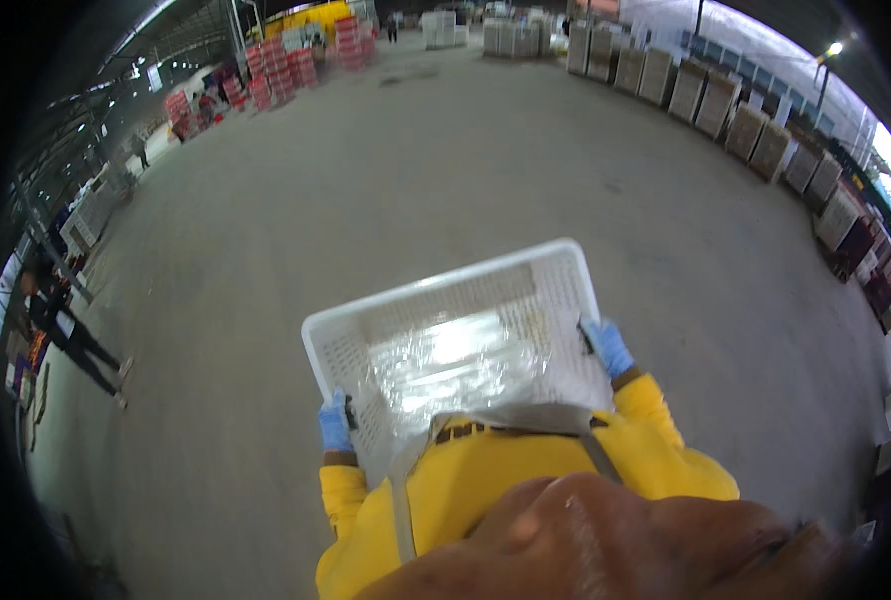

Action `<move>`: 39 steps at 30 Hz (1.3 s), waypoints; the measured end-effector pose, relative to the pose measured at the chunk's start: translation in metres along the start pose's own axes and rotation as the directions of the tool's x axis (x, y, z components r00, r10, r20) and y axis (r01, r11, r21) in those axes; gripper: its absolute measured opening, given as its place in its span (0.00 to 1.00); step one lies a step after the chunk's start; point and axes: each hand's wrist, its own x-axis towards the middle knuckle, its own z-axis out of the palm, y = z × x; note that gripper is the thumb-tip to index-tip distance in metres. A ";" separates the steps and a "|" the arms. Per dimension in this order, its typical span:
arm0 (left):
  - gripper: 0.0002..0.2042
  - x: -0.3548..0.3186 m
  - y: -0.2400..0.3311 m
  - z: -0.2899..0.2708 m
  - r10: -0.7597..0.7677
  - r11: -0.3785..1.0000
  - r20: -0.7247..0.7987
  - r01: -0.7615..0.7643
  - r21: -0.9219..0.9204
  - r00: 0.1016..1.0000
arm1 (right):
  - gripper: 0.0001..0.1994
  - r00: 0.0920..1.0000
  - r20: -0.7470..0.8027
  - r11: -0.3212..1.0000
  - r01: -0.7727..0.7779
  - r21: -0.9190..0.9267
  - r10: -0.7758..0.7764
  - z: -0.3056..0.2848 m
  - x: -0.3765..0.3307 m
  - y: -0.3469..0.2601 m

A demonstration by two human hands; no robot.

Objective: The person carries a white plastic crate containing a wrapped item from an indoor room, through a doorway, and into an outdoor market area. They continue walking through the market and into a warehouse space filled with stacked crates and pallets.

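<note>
A white perforated plastic basket (436,287) is held out in front of my body, turned so that its right side sits farther away than its left. My left hand (336,425), in a blue glove, grips the basket's left end by the dark handle opening. At the opposite end, my right hand (609,347), gloved in blue too, is closed round the handle. Shiny transparent plastic packaging (446,365) lies inside the basket; glare hides what it contains. The fingertips of both hands are partly hidden by the basket wall.
Grey concrete floor (366,200) stretches ahead. Stacked boxes or crates (656,75) line the right side, with red stacks (271,70) at the far left. A person in dark clothes (66,325) stands on the left. Pale stacks (516,40) stand far ahead.
</note>
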 end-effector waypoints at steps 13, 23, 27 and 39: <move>0.16 0.170 0.098 0.120 0.042 0.996 0.365 -0.068 0.060 0.930 | 0.14 0.983 -0.179 0.951 0.019 0.309 0.039 0.035 0.061 0.001; 0.17 0.213 0.101 0.132 -0.042 0.999 0.071 0.044 -0.026 0.997 | 0.16 0.999 -0.034 0.989 0.000 0.147 0.005 0.070 0.216 -0.065; 0.17 0.219 0.090 0.157 -0.061 0.996 0.048 0.063 -0.055 0.997 | 0.16 0.999 0.049 0.995 -0.015 0.095 0.011 0.066 0.284 -0.075; 0.17 0.389 0.190 0.269 -0.009 0.987 0.221 -0.026 0.156 0.975 | 0.15 0.976 -0.162 0.936 -0.082 0.343 0.145 0.109 0.355 -0.090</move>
